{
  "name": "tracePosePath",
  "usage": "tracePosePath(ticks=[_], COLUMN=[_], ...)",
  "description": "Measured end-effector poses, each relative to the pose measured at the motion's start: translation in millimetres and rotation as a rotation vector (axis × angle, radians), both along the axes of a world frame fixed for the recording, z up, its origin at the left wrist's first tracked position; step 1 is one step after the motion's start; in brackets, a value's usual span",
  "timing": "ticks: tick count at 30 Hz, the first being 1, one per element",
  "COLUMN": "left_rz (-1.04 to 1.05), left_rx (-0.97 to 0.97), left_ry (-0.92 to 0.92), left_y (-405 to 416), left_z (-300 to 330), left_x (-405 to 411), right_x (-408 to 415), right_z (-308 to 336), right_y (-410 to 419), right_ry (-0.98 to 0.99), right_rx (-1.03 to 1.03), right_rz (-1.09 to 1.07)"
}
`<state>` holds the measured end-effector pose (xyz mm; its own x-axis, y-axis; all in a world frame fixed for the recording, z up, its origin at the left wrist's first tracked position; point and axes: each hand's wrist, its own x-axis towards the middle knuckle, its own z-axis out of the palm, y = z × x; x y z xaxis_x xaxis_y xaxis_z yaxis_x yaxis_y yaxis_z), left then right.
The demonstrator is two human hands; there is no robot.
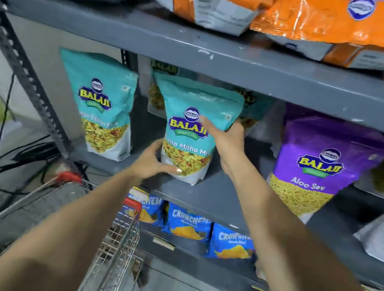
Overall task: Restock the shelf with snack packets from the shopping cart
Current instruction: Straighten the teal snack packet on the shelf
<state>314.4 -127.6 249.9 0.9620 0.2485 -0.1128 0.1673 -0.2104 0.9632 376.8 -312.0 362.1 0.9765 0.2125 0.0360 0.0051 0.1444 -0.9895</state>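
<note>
Grey painted metal shelf (216, 195), chipped edges. Wire shopping cart (119, 241) below, red trim. Teal packet (197, 112), glossy stand-up pouch, upright on the shelf. Left hand (153, 162) wraps its lower corner, right hand (229, 141) grips its right edge.

On the grey metal shelf board (226, 193), bare gaps lie either side of the teal "Khatta Mitha Mix" pouch (189, 130) standing upright between both hands. The left gap ends at a second teal pouch (104, 107), the right (wider) at a purple "Aloo Sev" pouch (317, 166). More teal pouches (160, 85) block the back.
</note>
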Motion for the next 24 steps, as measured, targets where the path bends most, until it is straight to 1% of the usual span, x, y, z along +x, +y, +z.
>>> tracePosePath(ticks=[2,3,6,9,11,13,14,15,17,19,21,22,24], left_rz=[0.007,0.014,0.009,-0.087,-0.059,0.020,0.053,0.095,0.171,0.202,0.208,0.211,0.173], left_rx=[-0.007,-0.009,-0.001,-0.086,-0.190,-0.405,-0.482,-0.500,-0.465,-0.470,-0.515,-0.546,-0.569], left_ry=[0.014,0.006,-0.010,0.020,-0.055,-0.182,-0.243,-0.287,-0.338,-0.369,-0.387,-0.372,-0.272], left_y=[7.7,12.7,13.5,13.0,17.6,22.2,21.9,21.0,17.1,11.0,6.0,4.8,3.7], left_z=[0.6,-3.6,1.8,21.1,44.5,74.4,92.1,107.5,127.9,131.2,121.6,112.5,87.5], left_x=[10.6,16.4,15.2,11.8,17.5,29.4,34.5,39.7,46.8,49.7,49.0,47.0,38.2], right_x=[3.3,3.8,2.2,3.8,8.3,11.0,10.4,10.0,10.2,10.7,11.7,12.7,14.0], right_z=[9.7,12.5,17.5,30.5,43.1,50.4,51.7,50.3,46.0,44.3,36.8,27.4,-2.0], right_y=[10.5,13.7,15.2,10.3,8.3,8.5,9.1,9.5,8.6,5.4,0.8,-1.6,-7.9], right_ry=[0.062,0.080,0.064,0.055,0.011,-0.031,-0.039,-0.047,-0.055,-0.055,-0.045,-0.038,-0.005], right_rx=[0.118,0.144,0.166,0.178,0.119,0.077,0.067,0.061,0.073,0.102,0.109,0.096,0.022], right_rz=[-0.068,-0.111,-0.143,-0.150,-0.179,-0.176,-0.175,-0.175,-0.176,-0.178,-0.160,-0.134,-0.025])
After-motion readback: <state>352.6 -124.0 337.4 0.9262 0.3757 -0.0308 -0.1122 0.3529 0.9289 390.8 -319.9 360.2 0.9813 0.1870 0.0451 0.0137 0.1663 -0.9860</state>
